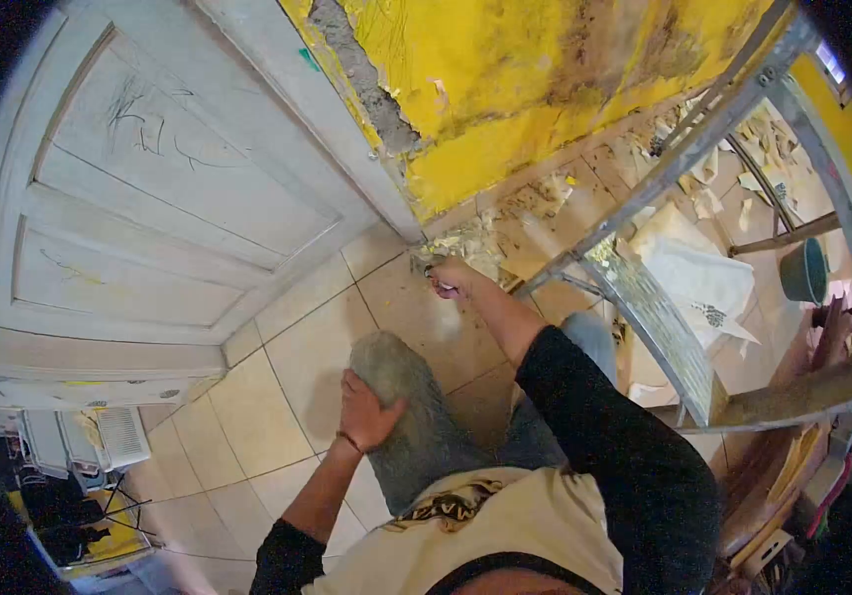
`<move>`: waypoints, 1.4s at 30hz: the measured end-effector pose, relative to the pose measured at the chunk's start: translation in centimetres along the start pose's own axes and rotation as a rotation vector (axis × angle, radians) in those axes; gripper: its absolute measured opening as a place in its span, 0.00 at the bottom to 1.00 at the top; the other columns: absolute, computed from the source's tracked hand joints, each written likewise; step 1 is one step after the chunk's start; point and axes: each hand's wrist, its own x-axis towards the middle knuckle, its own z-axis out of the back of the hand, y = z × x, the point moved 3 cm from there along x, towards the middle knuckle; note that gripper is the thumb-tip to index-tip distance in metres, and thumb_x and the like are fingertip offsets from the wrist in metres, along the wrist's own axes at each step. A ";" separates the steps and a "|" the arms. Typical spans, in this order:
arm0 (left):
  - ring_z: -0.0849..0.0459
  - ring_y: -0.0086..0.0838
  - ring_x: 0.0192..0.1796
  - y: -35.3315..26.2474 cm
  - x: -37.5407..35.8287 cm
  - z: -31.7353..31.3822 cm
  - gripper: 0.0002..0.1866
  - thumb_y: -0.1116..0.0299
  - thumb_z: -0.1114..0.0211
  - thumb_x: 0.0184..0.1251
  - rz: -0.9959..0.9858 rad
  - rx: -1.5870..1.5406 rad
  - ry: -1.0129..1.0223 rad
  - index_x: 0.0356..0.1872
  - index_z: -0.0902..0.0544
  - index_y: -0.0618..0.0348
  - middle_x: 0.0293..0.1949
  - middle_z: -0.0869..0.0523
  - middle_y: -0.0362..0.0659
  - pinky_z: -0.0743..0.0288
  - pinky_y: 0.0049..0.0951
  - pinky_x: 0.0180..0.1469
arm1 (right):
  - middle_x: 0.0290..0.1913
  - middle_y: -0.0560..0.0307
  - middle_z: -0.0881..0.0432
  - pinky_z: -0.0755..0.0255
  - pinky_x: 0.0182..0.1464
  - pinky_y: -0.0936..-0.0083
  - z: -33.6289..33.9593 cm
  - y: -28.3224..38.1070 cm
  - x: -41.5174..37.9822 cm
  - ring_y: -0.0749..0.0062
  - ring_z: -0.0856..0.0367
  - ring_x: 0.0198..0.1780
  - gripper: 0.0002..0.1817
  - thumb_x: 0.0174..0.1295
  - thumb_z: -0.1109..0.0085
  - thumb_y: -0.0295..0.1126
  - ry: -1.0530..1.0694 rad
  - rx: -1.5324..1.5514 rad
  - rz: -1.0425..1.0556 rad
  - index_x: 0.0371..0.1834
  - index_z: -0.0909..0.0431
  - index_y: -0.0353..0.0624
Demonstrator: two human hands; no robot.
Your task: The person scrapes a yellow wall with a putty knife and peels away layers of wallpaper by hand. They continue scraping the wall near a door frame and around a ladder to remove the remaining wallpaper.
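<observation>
My left hand (366, 412) rests on the knee of my dusty jeans (391, 367), fingers apart and holding nothing. My right hand (449, 279) is closed low above the tiled floor (411, 297), near the foot of the white door frame (391, 203). Something small and dark shows at its fingers, too small to name. Beside it lies a heap of peeled scraps (470, 243), at the base of the yellow wall (505, 69).
A white panelled door (168, 149) fills the left. At the right, a metal ladder (664, 337) stands over more scraps, a pale sheet (693, 268) and a green bucket (803, 272). A white rack (113, 436) is at the lower left.
</observation>
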 end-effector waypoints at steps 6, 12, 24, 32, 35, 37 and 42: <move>0.35 0.67 0.70 -0.8 -4.0 2.8 0.62 0.48 0.25 0.56 0.034 -0.253 -0.053 0.68 0.55 0.92 0.66 0.38 0.78 0.39 0.49 0.74 | 0.18 0.58 0.27 0.45 0.14 0.74 4.4 -1.1 5.0 0.74 0.35 0.14 0.09 0.63 0.44 0.28 -0.267 0.028 -0.031 0.24 0.22 0.41; 0.35 0.67 0.69 -1.1 -7.1 6.2 0.64 0.48 0.25 0.55 0.079 -0.287 0.002 0.69 0.58 0.93 0.66 0.40 0.81 0.38 0.48 0.73 | 0.26 0.42 0.16 0.26 0.24 0.59 7.9 2.7 -2.5 0.52 0.18 0.23 0.10 0.63 0.43 0.29 -0.759 -0.473 0.144 0.33 0.16 0.33; 0.27 0.64 0.66 -2.8 -16.0 10.7 0.63 0.33 0.31 0.58 0.154 -0.450 0.467 0.67 0.47 0.91 0.64 0.32 0.79 0.32 0.47 0.70 | 0.52 0.35 0.20 0.24 0.52 0.48 -3.6 12.4 -34.5 0.36 0.20 0.50 0.20 0.65 0.41 0.30 -0.593 -0.731 0.294 0.59 0.27 0.39; 0.23 0.59 0.64 -8.8 -26.3 17.3 0.47 0.39 0.36 0.64 0.103 -0.103 0.824 0.68 0.33 0.75 0.64 0.27 0.71 0.29 0.49 0.67 | 0.49 0.36 0.18 0.24 0.53 0.50 -1.4 9.8 -59.6 0.38 0.19 0.51 0.20 0.65 0.43 0.28 -0.747 -0.733 0.136 0.60 0.30 0.39; 0.17 0.44 0.54 -8.8 -28.9 21.5 0.30 0.47 0.40 0.71 0.415 -0.829 0.737 0.62 0.23 0.63 0.61 0.21 0.53 0.22 0.38 0.55 | 0.40 0.33 0.20 0.26 0.42 0.44 -0.6 2.5 -68.6 0.35 0.19 0.40 0.19 0.64 0.45 0.24 -0.836 -0.221 -0.011 0.57 0.35 0.35; 0.17 0.40 0.51 -5.8 -30.9 21.7 0.27 0.48 0.41 0.73 0.697 -1.017 0.631 0.62 0.22 0.59 0.60 0.20 0.49 0.21 0.34 0.53 | 0.43 0.37 0.18 0.24 0.43 0.46 -2.1 0.5 -74.6 0.43 0.16 0.45 0.15 0.62 0.46 0.26 -0.749 -0.862 -0.049 0.53 0.28 0.36; 0.18 0.40 0.53 -8.7 -28.0 25.8 0.28 0.48 0.42 0.74 0.697 -1.285 0.546 0.63 0.22 0.59 0.61 0.20 0.49 0.23 0.36 0.55 | 0.52 0.40 0.18 0.24 0.55 0.45 -1.1 -2.7 -78.7 0.37 0.17 0.51 0.20 0.62 0.43 0.38 -0.710 -0.766 -0.422 0.57 0.22 0.45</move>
